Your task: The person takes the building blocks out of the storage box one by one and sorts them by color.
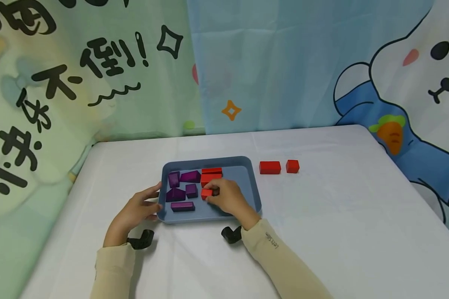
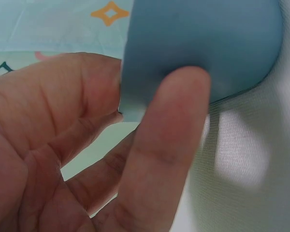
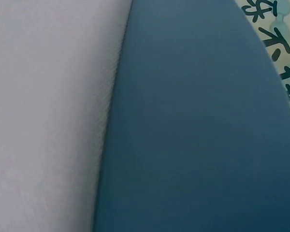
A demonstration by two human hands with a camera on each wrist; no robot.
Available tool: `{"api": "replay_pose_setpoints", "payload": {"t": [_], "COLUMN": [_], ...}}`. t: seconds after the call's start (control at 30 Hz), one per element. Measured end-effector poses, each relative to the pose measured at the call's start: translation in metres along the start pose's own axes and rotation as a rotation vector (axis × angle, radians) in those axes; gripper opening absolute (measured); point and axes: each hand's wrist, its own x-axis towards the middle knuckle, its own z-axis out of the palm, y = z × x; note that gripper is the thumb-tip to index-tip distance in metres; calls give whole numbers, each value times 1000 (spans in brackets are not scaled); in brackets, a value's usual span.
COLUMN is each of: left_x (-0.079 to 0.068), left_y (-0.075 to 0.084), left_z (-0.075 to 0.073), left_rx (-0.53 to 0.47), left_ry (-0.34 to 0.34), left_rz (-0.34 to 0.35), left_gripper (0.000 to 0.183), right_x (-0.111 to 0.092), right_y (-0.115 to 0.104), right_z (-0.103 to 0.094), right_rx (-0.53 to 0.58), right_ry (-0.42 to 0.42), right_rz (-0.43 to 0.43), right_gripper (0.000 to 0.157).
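Observation:
A blue-grey tray [image 1: 243,182] lies on the white-covered table. My left hand [image 1: 136,209] holds its left side; in the left wrist view the thumb [image 2: 176,116] presses the outer wall while another finger goes behind the rim. Over the tray's middle, my right hand [image 1: 230,197] pinches a small red block [image 1: 206,194] between thumb and finger. Just beyond it are a red block [image 1: 209,178] and a flatter-looking red block [image 1: 211,170]. Several purple blocks [image 1: 176,194] sit in the tray's left half. Only the tray's wall [image 3: 193,116] and tablecloth show in the right wrist view, with no fingers.
To the right of the tray, a longer red block [image 1: 270,167] and a small red block [image 1: 292,166] lie on the white tablecloth [image 1: 340,216]. A printed curtain [image 1: 284,62] hangs behind the table. Each wrist carries a black camera mount.

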Motion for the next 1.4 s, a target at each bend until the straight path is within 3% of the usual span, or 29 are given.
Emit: {"api": "replay_pose_setpoints", "payload": {"t": [0.23,0.3,0.47,0.67,1.03,1.4], "left_x": [2,1,0,-1,-1,-2], "left_y": [1,1,1,2,3,2], "left_z": [2,2,2,2,3,3], "left_rx": [7,9,16,19,19,28], "left_ry": [5,6,5,6,5,1], "left_rz": [-19,-19,-16,-24,-37,-31], "left_gripper": [67,68,68,68,68,68], "right_x": [-7,-10,-18,-24,-33,-30], "right_y": [3,8,22,43,85,120], "right_z": [-15,-24,-55,-100,-170,-201], "right_rx": [41,69,116,85,-105,-206], "right_ry": [-8,-13,-14,3,59,58], "right_rz": [5,-31,-111,-122,-39,111], "right_gripper": [27,27,27,29,28,32]}}
